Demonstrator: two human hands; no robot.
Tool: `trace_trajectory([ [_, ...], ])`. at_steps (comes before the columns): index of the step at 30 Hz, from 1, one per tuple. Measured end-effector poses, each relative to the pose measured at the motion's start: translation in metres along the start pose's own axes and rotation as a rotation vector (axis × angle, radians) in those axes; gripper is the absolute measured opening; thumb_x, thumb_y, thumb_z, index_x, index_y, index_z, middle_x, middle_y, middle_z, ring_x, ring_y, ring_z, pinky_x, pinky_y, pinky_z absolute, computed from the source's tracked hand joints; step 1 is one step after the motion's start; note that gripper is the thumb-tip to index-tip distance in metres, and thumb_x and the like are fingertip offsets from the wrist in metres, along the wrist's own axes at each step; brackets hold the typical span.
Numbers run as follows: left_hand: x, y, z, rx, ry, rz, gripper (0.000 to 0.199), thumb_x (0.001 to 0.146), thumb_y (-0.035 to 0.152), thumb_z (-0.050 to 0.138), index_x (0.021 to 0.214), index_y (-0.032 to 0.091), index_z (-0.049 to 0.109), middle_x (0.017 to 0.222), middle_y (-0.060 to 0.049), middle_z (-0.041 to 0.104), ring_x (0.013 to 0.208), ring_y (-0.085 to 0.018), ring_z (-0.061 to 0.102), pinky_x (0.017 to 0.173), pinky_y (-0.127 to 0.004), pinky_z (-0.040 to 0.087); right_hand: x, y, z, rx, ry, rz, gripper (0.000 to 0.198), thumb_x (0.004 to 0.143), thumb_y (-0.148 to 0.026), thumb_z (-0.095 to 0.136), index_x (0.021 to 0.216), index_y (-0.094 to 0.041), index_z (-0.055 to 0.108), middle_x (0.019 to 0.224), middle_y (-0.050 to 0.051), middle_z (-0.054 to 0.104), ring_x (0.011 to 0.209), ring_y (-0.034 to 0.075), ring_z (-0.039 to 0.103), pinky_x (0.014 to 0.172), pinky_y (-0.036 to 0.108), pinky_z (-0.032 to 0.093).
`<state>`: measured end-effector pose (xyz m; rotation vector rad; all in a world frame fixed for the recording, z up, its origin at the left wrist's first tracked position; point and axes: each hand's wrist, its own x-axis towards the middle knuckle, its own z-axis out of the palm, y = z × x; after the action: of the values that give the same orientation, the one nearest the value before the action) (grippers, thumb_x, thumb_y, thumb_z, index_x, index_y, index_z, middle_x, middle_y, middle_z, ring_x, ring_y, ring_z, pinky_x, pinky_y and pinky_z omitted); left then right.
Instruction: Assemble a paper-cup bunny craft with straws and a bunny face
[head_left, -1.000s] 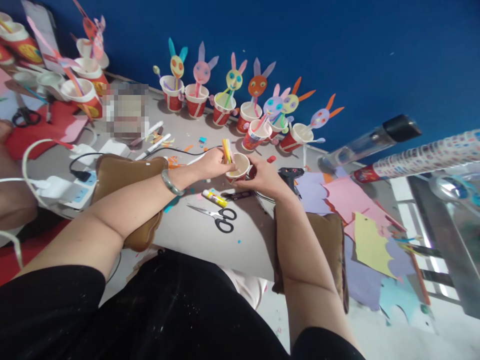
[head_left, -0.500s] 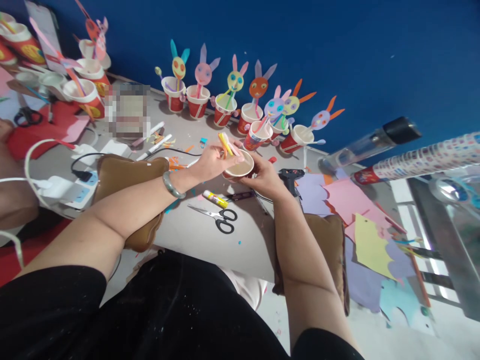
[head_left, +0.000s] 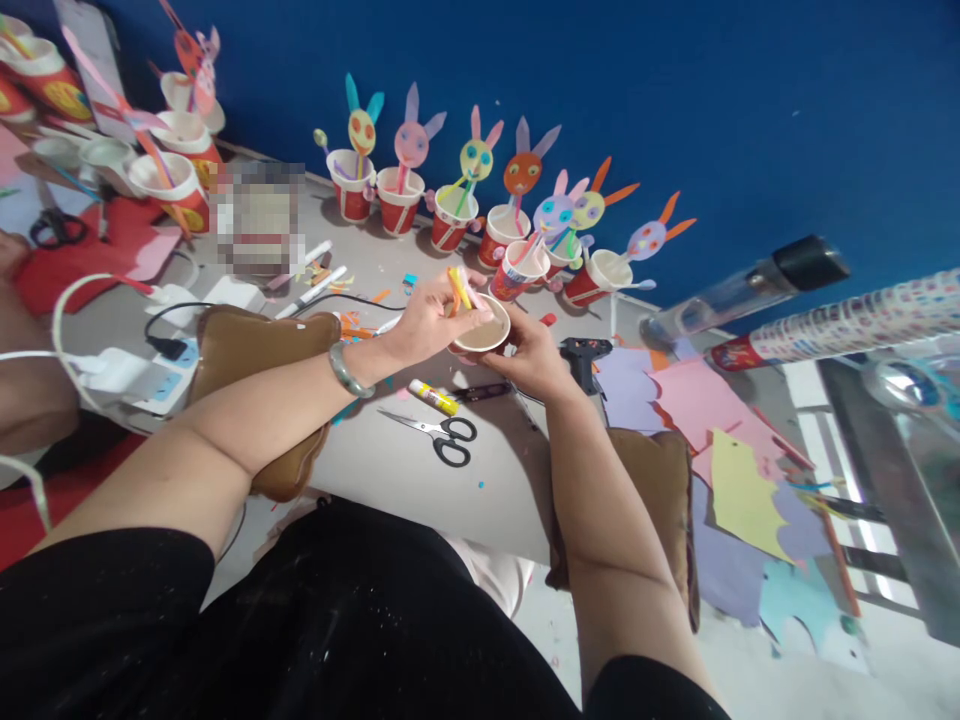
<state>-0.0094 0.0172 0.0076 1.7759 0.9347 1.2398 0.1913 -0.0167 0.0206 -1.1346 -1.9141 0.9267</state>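
Note:
My right hand (head_left: 536, 358) is wrapped around the side of a paper cup (head_left: 486, 334), whose open mouth tilts toward me. At the cup's near-left rim, my left hand (head_left: 426, 322) pinches a small yellow and pink paper piece (head_left: 460, 288); its exact shape is partly hidden by the fingers. Below the hands lie a yellow glue stick (head_left: 433, 397), black-handled scissors (head_left: 452, 440) and dark thread snips (head_left: 484, 392). A black glue gun (head_left: 585, 358) stands just right of my right hand.
Several red cups with paper rabbit heads (head_left: 411, 145) line the blue wall. Brown cushions (head_left: 262, 350) lie under my forearms. Coloured paper sheets (head_left: 750, 495) spread at right, near a stack of cups (head_left: 840, 325). A power strip (head_left: 171, 378) with cables is at left, beside another person's arm (head_left: 34, 370).
The view has shifted slightly. Both hands keep their hold on the cup and the paper piece, and the piece has turned a little in my left fingers.

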Motion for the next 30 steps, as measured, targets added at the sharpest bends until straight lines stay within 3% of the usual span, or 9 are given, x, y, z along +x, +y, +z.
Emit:
trace_trajectory([
  [5, 0.002, -0.002, 0.000, 0.017, -0.110, -0.019, 0.015, 0.083, 0.033, 0.084, 0.081, 0.020, 0.075, 0.124, -0.009, 0.074, 0.120, -0.025, 0.069, 0.110, -0.043, 0.052, 0.001, -0.004, 0.003, -0.044, 0.014, -0.034, 0.062, 0.075, -0.040, 0.089, 0.133, -0.025, 0.073, 0.122, 0.007, 0.077, 0.089, 0.021, 0.067, 0.072, 0.032, 0.057],
  [9, 0.006, -0.003, -0.001, 0.010, -0.153, -0.089, 0.018, 0.081, 0.033, 0.085, 0.081, 0.019, 0.074, 0.110, -0.008, 0.075, 0.109, -0.023, 0.070, 0.105, -0.042, 0.053, 0.001, -0.007, 0.003, -0.042, 0.011, 0.002, 0.059, 0.076, -0.035, 0.087, 0.131, -0.024, 0.074, 0.110, 0.004, 0.079, 0.076, 0.016, 0.063, 0.066, 0.030, 0.054],
  [14, 0.008, 0.001, -0.007, -0.095, -0.177, -0.161, 0.020, 0.083, 0.034, 0.083, 0.082, 0.018, 0.071, 0.100, -0.006, 0.075, 0.096, -0.020, 0.070, 0.095, -0.038, 0.056, 0.002, -0.004, 0.002, 0.073, -0.018, 0.032, 0.055, 0.078, -0.028, 0.080, 0.133, -0.022, 0.074, 0.103, 0.003, 0.079, 0.078, 0.018, 0.070, 0.078, 0.034, 0.061],
  [22, 0.009, 0.002, -0.010, -0.146, -0.206, -0.250, 0.032, 0.078, 0.043, 0.087, 0.083, 0.016, 0.072, 0.088, -0.004, 0.072, 0.086, -0.018, 0.067, 0.086, -0.035, 0.056, 0.005, 0.004, 0.006, 0.132, 0.130, 0.114, 0.023, 0.086, -0.041, 0.076, 0.095, -0.020, 0.080, 0.078, 0.003, 0.079, 0.069, 0.018, 0.073, 0.068, 0.031, 0.062],
  [26, 0.011, 0.002, -0.013, -0.169, -0.245, -0.268, 0.044, 0.073, 0.051, 0.090, 0.089, 0.014, 0.074, 0.093, -0.007, 0.076, 0.089, -0.020, 0.070, 0.089, -0.035, 0.055, 0.006, 0.004, 0.005, 0.136, 0.173, 0.134, 0.028, 0.084, -0.049, 0.080, 0.085, -0.021, 0.076, 0.073, 0.003, 0.078, 0.067, 0.019, 0.075, 0.067, 0.033, 0.063],
  [30, 0.015, 0.002, -0.020, -0.122, -0.237, -0.211, 0.043, 0.075, 0.046, 0.089, 0.102, 0.014, 0.076, 0.106, -0.009, 0.077, 0.101, -0.023, 0.072, 0.096, -0.037, 0.056, 0.006, 0.005, 0.002, 0.122, 0.208, 0.122, 0.027, 0.083, -0.047, 0.079, 0.087, -0.021, 0.074, 0.072, 0.002, 0.077, 0.066, 0.020, 0.075, 0.066, 0.033, 0.062],
])
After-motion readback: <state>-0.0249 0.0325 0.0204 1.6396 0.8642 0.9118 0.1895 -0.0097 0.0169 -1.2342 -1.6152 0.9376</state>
